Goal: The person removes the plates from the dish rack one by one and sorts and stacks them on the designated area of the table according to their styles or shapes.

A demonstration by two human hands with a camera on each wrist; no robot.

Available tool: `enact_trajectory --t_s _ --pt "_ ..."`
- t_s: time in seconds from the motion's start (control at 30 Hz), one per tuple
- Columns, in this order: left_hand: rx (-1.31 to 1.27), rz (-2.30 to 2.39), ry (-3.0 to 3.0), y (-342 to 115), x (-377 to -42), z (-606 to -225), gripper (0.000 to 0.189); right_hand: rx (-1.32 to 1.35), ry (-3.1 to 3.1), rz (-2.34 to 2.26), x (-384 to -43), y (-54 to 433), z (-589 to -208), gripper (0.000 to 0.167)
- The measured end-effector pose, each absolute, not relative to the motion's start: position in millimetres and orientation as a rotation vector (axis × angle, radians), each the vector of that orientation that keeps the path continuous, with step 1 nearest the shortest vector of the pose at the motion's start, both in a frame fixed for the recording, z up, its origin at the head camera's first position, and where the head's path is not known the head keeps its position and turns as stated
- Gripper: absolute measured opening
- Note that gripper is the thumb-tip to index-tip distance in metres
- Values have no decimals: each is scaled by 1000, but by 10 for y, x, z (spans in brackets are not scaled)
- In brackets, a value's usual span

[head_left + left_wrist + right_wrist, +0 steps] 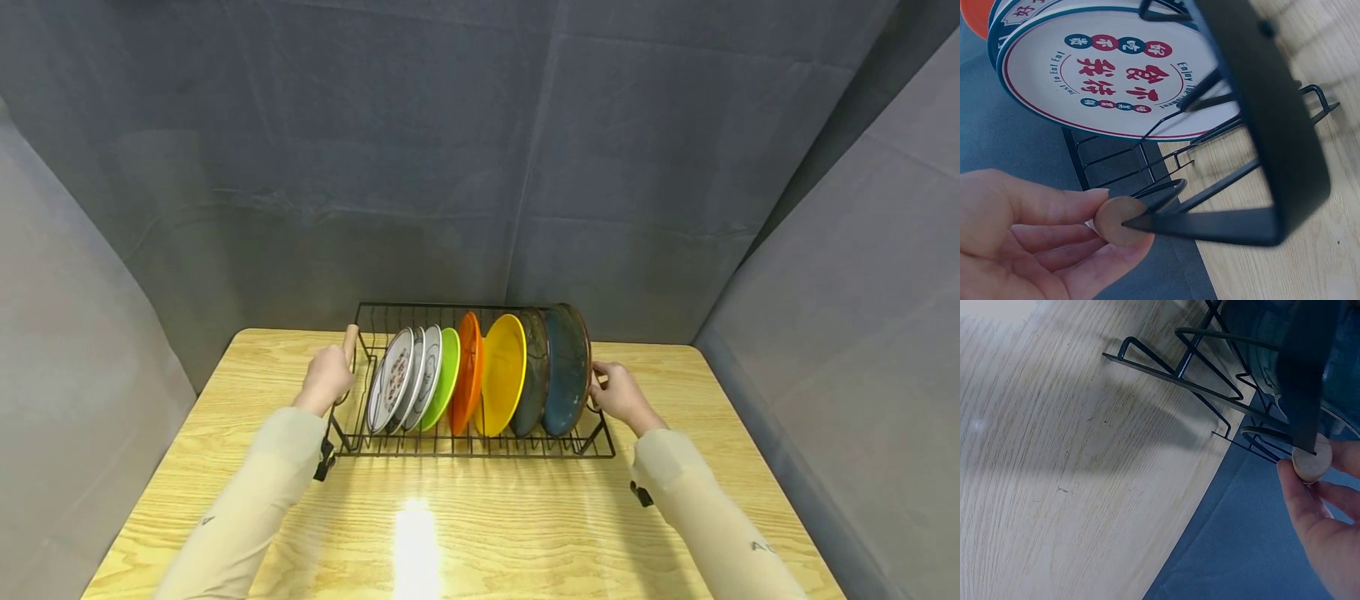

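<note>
Eight plates to count in wire rack (472, 455), all on edge. L to R: three white plates (396, 379), green plate (444, 382), orange plate (465, 375), yellow plate (504, 375), two dark plates (567, 379). Rack pos.: far part of wood table (525, 533), approx. mid L-R, long side running L to R.

Gripping L handle (1124, 224) w/ L hand (327, 375), thumb & fingers round the wood end per L wrist cam. Same at R end: gripping R handle (1312, 461) w/ R hand (621, 393), thumb & fingers closed on the wood per R wrist cam. R hand also just beside rightmost dark plate; can't tell if touching.

Status, judging from pics only. Done, prob.: loading, w/ plates spread along most of rack length and sorted approx. by look, whites at L, colors mid, darks at R. Also done: hold on both handles. Can't tell if resting on wood or slightly lifted; too hard to read under the wires. Roughly level in head view, no plate seen tipped out.

Left, best guess: any shift of rack, then letting go at both ends. Not yet released either side.
</note>
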State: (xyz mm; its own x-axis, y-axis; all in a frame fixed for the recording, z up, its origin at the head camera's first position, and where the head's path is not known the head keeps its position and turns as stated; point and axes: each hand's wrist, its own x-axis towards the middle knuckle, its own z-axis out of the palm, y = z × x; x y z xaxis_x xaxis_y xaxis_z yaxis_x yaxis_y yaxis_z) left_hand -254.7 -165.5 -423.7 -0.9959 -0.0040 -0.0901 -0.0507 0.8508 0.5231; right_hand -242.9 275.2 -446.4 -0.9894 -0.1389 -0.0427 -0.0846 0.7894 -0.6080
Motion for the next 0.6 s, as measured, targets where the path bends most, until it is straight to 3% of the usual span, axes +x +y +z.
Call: enact_trajectory --t_s 0.3,0.6 --pt "-55 872 2929 -1613 -2592 -4272 32 -187 2893 -979 -2475 2813 -4515 46" --pt "-78 864 2912 -1599 -2652 -4283 50 -195 2907 -974 -2503 2829 -4510 46"
